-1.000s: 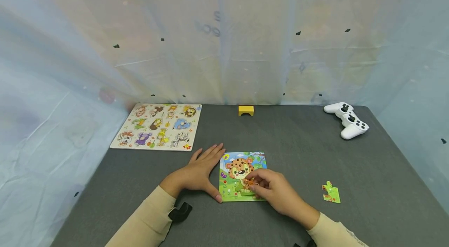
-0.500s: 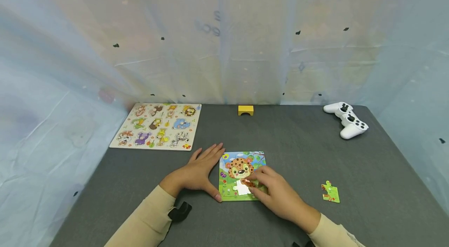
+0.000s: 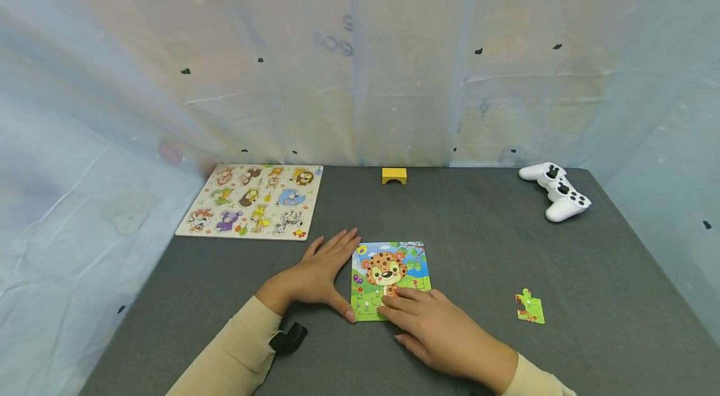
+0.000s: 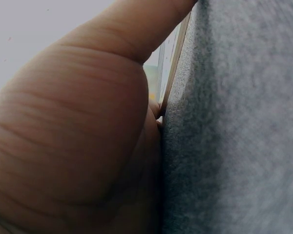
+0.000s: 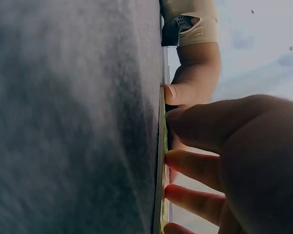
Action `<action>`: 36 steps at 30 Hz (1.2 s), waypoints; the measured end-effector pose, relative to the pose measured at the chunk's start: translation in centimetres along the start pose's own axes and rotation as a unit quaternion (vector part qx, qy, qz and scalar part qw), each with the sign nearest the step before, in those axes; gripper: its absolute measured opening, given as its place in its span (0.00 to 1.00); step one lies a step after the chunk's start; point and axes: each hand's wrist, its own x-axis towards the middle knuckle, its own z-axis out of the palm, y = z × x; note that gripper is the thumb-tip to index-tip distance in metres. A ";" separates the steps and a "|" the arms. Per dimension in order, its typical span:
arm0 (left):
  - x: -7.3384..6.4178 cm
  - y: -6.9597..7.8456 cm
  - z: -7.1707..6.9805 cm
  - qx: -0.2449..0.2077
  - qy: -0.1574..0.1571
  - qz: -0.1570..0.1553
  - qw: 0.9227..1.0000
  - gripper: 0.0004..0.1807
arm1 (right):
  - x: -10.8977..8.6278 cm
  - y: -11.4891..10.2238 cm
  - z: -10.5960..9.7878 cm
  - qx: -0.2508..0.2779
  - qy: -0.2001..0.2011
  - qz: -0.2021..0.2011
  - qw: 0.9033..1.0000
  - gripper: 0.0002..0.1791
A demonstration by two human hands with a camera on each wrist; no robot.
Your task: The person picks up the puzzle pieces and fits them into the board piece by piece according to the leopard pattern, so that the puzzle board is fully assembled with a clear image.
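Observation:
A square jigsaw puzzle with a leopard cub picture lies flat on the grey table. My left hand rests along its left side with fingers spread and thumb at the lower-left corner. My right hand lies over the lower right part, its outstretched fingertips on the picture and hiding that area. In the right wrist view, the fingers touch the top face of the thin board. A loose green puzzle piece lies apart at the right. The left wrist view is mostly filled by my left palm.
A wooden animal peg-style board lies at the back left. A yellow arch block stands at the back middle, and a white game controller sits at the back right. Plastic sheeting hangs behind the table.
The puzzle piece in my right fingers went from above the lower part into the white gap, which no longer shows. My right hand shifted down and flattened onto the puzzle. My left hand stayed put.

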 end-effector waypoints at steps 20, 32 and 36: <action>0.1 -0.1 0.0 0.013 -0.004 -0.008 1.000 0.84 | -0.6 0.4 0.0 0.124 -0.043 0.029 0.991 0.34; 0.0 -0.4 0.1 -0.001 0.000 -0.001 1.000 0.85 | -2.6 2.2 -0.6 0.294 0.079 0.070 0.950 0.32; 0.0 -0.4 0.1 -0.003 -0.001 0.001 1.000 0.85 | -3.6 3.0 -1.4 0.344 0.122 0.082 0.928 0.32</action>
